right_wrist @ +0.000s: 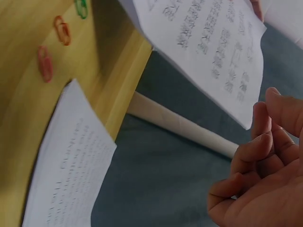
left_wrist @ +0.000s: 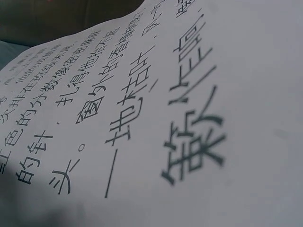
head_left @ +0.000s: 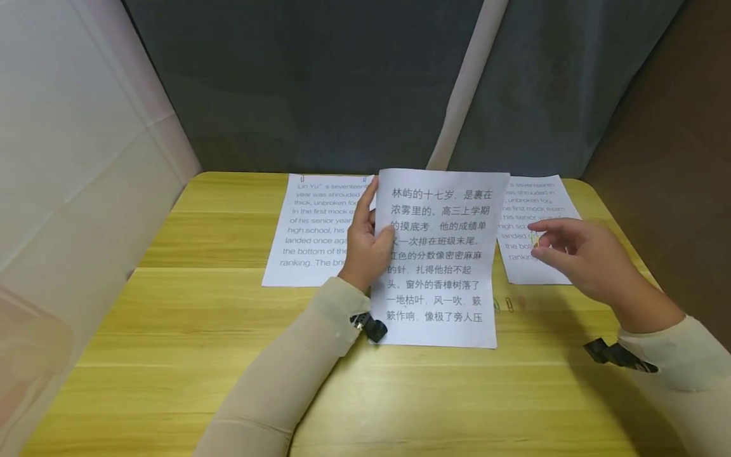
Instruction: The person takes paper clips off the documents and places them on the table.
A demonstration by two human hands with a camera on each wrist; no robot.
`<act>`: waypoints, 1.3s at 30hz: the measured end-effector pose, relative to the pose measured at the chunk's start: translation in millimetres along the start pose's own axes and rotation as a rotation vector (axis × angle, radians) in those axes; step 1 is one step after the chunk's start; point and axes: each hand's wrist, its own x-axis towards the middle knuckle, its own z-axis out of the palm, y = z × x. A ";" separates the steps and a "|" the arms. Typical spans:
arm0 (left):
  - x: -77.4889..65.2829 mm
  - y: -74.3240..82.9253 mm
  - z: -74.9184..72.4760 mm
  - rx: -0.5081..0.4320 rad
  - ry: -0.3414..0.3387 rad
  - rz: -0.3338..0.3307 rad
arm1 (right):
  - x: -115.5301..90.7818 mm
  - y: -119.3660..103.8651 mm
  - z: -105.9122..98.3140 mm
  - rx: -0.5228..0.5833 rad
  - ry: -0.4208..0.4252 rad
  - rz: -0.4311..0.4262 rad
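My left hand [head_left: 368,251] grips the left edge of the paper sheets [head_left: 442,330], thumb in front. They are raised upright above the table, with large Chinese print facing me; that print fills the left wrist view. To their right, apart from them, my right hand [head_left: 588,257] pinches a small yellow paper clip [head_left: 535,241] between thumb and fingers. The right wrist view shows thumb and fingertip close together, but the clip cannot be made out there. On the table below the sheets' right edge lie a green clip [right_wrist: 81,8], an orange clip [right_wrist: 62,30] and a pink clip [right_wrist: 45,63].
An English-printed paper [head_left: 308,273] lies at the back left, two clips on its top edge, partly covered by the raised sheets. Another printed paper [head_left: 531,273] lies at the back right, behind my right hand. A dark panel [head_left: 320,82] stands behind the wooden table [head_left: 228,368].
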 end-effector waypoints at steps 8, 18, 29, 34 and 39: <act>0.8 -2.1 -0.2 -0.010 0.012 0.007 | -15.9 31.8 4.6 -0.030 -0.022 -0.033; 0.2 -2.4 -0.1 0.010 0.009 0.003 | -27.5 57.7 15.7 0.048 -0.139 -0.056; 1.2 -1.4 -0.1 -0.004 0.003 0.011 | -28.2 65.8 32.2 0.092 -0.346 0.063; 1.1 -1.4 -0.2 0.007 0.009 0.005 | -28.8 66.4 35.5 0.076 -0.391 0.139; 0.7 -0.8 0.1 0.003 0.004 0.001 | -28.3 69.6 37.9 0.082 -0.430 0.181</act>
